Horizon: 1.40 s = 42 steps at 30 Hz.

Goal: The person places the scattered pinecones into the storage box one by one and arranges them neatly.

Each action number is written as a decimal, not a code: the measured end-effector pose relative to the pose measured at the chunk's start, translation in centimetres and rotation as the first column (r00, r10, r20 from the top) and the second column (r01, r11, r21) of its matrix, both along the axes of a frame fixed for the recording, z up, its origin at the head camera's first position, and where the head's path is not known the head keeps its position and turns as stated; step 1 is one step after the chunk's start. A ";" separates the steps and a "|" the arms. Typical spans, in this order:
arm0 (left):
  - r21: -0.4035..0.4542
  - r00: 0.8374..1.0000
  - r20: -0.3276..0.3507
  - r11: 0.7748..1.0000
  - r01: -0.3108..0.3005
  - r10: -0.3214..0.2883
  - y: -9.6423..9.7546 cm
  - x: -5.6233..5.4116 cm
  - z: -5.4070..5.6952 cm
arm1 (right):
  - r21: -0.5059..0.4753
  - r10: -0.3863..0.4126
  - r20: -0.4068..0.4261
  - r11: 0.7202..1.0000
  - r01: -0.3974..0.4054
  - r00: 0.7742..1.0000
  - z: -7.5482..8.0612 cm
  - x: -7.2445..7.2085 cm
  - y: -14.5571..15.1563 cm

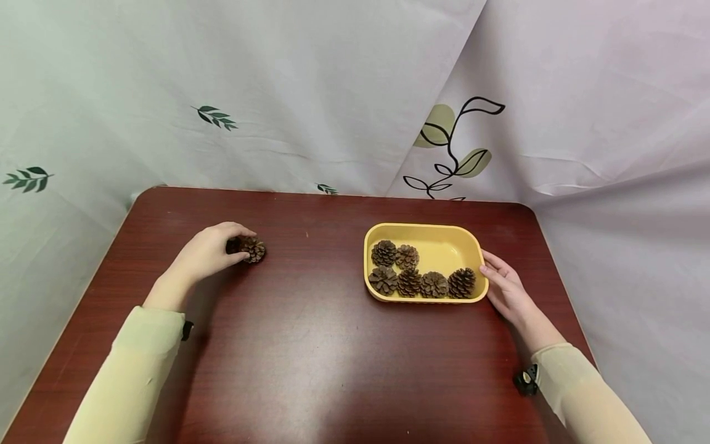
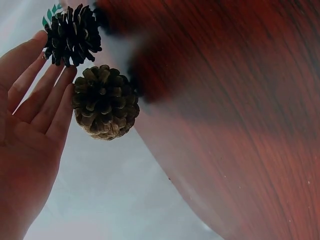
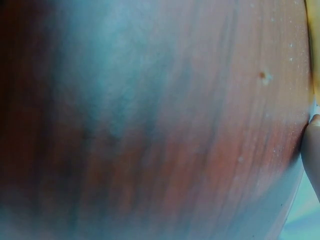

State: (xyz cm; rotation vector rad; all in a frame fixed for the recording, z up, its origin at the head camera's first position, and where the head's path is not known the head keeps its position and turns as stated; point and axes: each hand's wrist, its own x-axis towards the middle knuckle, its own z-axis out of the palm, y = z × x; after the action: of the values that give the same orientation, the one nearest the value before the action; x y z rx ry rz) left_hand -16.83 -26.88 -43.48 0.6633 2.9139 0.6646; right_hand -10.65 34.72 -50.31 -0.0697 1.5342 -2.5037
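My left hand (image 1: 208, 250) reaches over the left part of the table, its thumb and fingertips around a brown pine cone (image 1: 254, 250). In the left wrist view, a dark pine cone (image 2: 73, 36) lies between thumb and fingertips, and a second, lighter pine cone (image 2: 106, 103) sits against the little-finger side. My right hand (image 1: 509, 288) holds the right end of a yellow plastic basin (image 1: 424, 230), thumb at the rim and other fingers along the outer wall. Several pine cones (image 1: 409, 282) lie inside the basin, along its front and left. The right wrist view catches just one finger (image 3: 313, 152) beside the yellow wall.
The dark red wooden table (image 1: 310, 351) has rounded back corners. Behind and beside it hangs a pale curtain (image 1: 277, 92) printed with leaves, meeting the table's back edge. Dark wrist devices (image 1: 526, 380) sit at both cuffs.
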 end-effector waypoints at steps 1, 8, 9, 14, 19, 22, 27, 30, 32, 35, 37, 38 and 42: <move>-0.003 1.000 -0.001 1.000 0.002 -0.002 0.0 0.0 0.0 | 0.002 -0.001 0.000 1.000 0.001 1.000 0.0 0.0 0.0; -0.030 1.000 -0.012 0.999 0.020 -0.021 0.4 -0.3 -0.3 | 0.007 -0.003 0.002 1.000 0.003 1.000 0.0 0.1 0.0; -0.033 1.000 -0.009 0.999 0.021 -0.021 0.4 -0.3 -0.4 | 0.008 -0.002 0.001 1.000 0.002 1.000 0.0 0.1 0.0; -0.041 1.000 0.003 0.999 0.016 -0.016 0.5 -0.4 -0.5 | 0.006 0.002 -0.001 1.000 -0.002 1.000 0.0 0.1 0.1; -0.045 1.000 0.007 0.999 0.003 -0.002 0.5 -0.4 -0.5 | 0.013 0.001 0.000 1.000 -0.001 1.000 0.0 0.0 0.1; -0.048 1.000 0.004 0.999 0.001 -0.001 0.4 -0.4 -0.6 | 0.015 0.002 0.002 1.000 -0.002 1.000 0.0 0.0 0.1; -0.049 1.000 -0.013 0.999 0.000 -0.001 0.5 -0.4 -0.6 | 0.010 0.005 0.004 1.000 -0.005 1.000 0.1 -0.1 0.0; -0.039 1.000 -0.022 0.999 -0.004 0.003 0.7 -0.3 -0.5 | 0.004 0.007 0.000 1.000 -0.007 1.000 0.1 -0.1 0.0; -0.028 1.000 -0.029 1.000 -0.006 0.005 0.8 -0.3 -0.5 | 0.002 0.006 -0.002 1.000 -0.006 1.000 0.1 -0.1 0.0; -0.015 0.999 -0.043 1.000 -0.001 0.001 1.2 -0.4 -0.4 | 0.009 0.000 -0.002 1.000 0.000 1.000 0.2 -0.1 0.0; -0.005 0.999 -0.053 1.000 0.002 -0.002 1.5 -0.4 -0.4 | 0.005 0.001 -0.002 1.000 -0.001 1.000 0.2 -0.1 -0.1; 0.000 0.998 -0.057 1.000 0.004 -0.004 1.7 -0.4 -0.4 | 0.007 0.001 -0.001 1.000 -0.001 1.000 0.2 0.0 -0.1; 0.029 0.998 -0.061 1.000 0.006 -0.004 2.4 -0.6 -0.6 | 0.007 0.006 -0.002 1.000 -0.006 1.000 0.1 0.1 0.0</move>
State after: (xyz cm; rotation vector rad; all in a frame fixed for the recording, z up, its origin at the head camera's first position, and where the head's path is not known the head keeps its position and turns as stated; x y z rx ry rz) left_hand -17.39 -24.44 -44.06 0.7056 2.9625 0.6992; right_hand -10.56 34.68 -50.19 -0.0752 1.5419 -2.4942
